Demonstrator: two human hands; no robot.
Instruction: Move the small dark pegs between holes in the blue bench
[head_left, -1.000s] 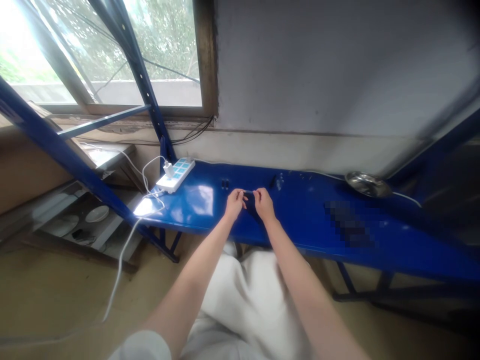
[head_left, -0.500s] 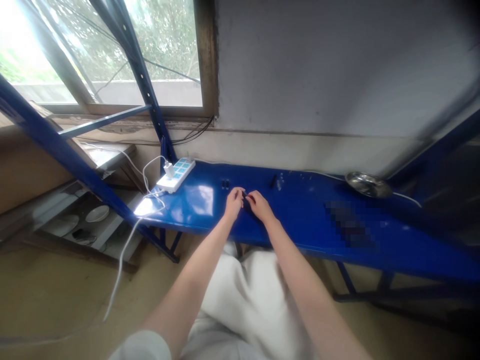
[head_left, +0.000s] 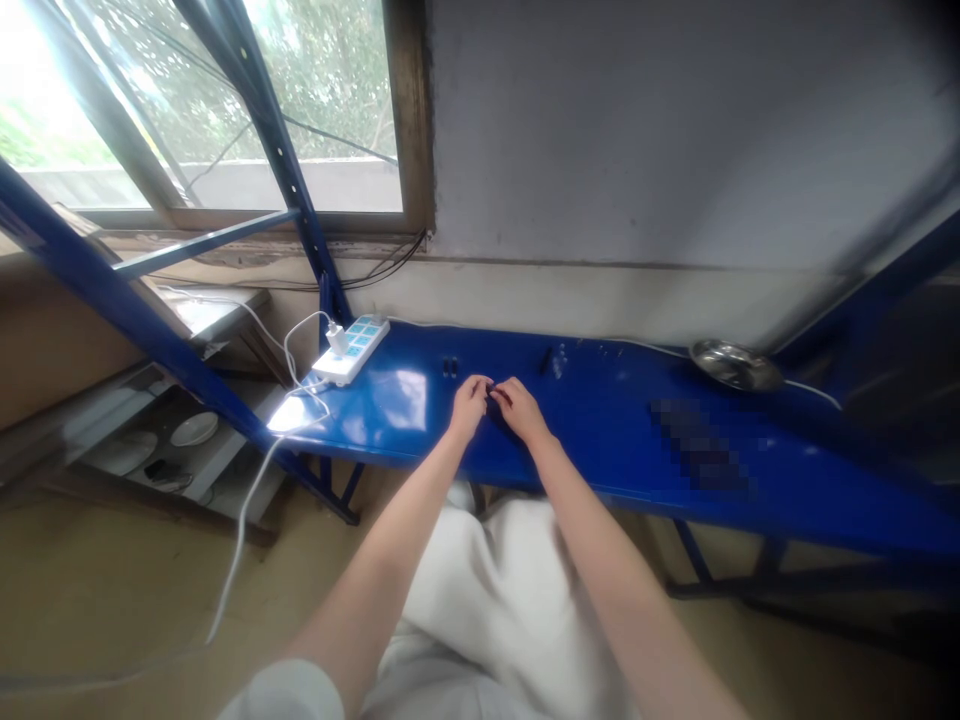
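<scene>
Head view: left hand, right hand, pinched grip on 1 dark piece, 2 blocks beyond.

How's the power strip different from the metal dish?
The power strip is long and white; the metal dish is round and silvery. The power strip is left of the left hand, the metal dish right of the right hand. Both rest on the blue table.

Daylight from window, upper left, blown out toward the corner; white glare on blue tabletop; wall dimmer, shadowed at right; right edge dark, smeared; pixelated patch on tabletop; dark item between left hand and right hand too soft to read.
</scene>
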